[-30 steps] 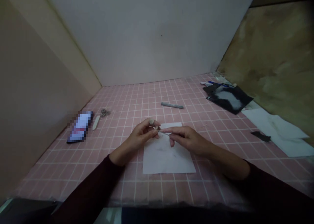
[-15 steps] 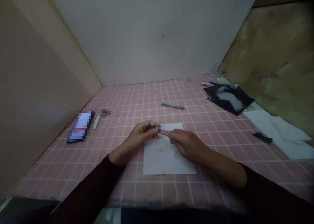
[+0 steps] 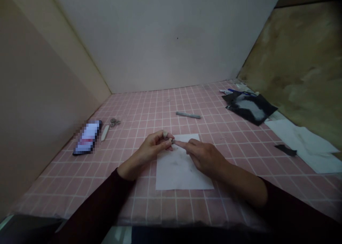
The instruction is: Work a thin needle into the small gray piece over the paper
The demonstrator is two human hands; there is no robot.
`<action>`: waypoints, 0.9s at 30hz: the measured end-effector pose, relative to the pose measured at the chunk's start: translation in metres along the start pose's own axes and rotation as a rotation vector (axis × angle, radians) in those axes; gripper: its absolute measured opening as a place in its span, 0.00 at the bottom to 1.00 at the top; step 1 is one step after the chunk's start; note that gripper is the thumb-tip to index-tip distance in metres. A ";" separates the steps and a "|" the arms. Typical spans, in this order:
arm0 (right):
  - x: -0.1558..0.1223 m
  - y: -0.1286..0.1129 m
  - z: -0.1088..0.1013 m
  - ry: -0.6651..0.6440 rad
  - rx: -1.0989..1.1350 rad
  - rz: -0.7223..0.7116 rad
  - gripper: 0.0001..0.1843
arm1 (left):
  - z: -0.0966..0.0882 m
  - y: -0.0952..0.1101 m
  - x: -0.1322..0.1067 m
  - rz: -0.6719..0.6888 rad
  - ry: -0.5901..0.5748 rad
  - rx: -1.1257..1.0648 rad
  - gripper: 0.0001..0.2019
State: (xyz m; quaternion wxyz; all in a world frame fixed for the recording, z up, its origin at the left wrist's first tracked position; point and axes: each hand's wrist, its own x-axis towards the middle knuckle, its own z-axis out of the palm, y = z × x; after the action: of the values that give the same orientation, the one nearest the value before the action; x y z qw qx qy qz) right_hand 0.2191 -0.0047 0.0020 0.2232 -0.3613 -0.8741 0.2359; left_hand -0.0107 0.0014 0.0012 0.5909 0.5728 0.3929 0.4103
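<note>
Over the middle of the white paper sheet (image 3: 184, 172), my left hand (image 3: 152, 146) pinches a small greyish-beige piece (image 3: 171, 141) between thumb and fingers. Its exact shape is too small to make out. A pale wrap sits around one finger of this hand. My right hand (image 3: 207, 156) comes in from the right with its fingers curled. A slim, skin-toned length reaches from it to the small piece; whether this is a straight finger or a thin stick is unclear. Grey smudges mark the paper below.
On the pink checked tablecloth (image 3: 144, 112) lie a grey rod (image 3: 188, 115), a white flat stick (image 3: 105, 133), several small grey pieces (image 3: 114, 122) and a phone (image 3: 87, 137). Rightward are a dusty black sheet (image 3: 253, 110), white papers (image 3: 307, 144) and a black scrap (image 3: 285, 150). Walls enclose the table.
My right hand has shifted very slightly at the small piece, and the slim length's tip sits a touch higher. My left hand keeps its pinch nearly unmoved.
</note>
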 end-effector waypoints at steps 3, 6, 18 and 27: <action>0.006 0.003 -0.005 -0.086 0.417 0.075 0.24 | 0.002 -0.001 -0.002 0.033 -0.021 0.027 0.10; 0.011 0.008 -0.010 -0.261 0.780 0.289 0.24 | 0.005 0.000 -0.005 0.093 -0.019 0.040 0.11; 0.001 -0.001 -0.006 0.003 0.182 0.003 0.26 | 0.002 0.002 -0.002 0.067 -0.028 0.108 0.11; 0.008 0.006 -0.011 -0.162 0.631 0.168 0.22 | 0.003 0.001 -0.005 0.139 -0.017 0.095 0.11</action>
State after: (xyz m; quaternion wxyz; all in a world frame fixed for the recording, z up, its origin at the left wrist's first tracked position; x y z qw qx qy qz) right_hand 0.2231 0.0079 0.0089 0.2336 -0.3253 -0.7400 0.5404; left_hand -0.0096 -0.0042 0.0026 0.5367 0.6294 0.3662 0.4263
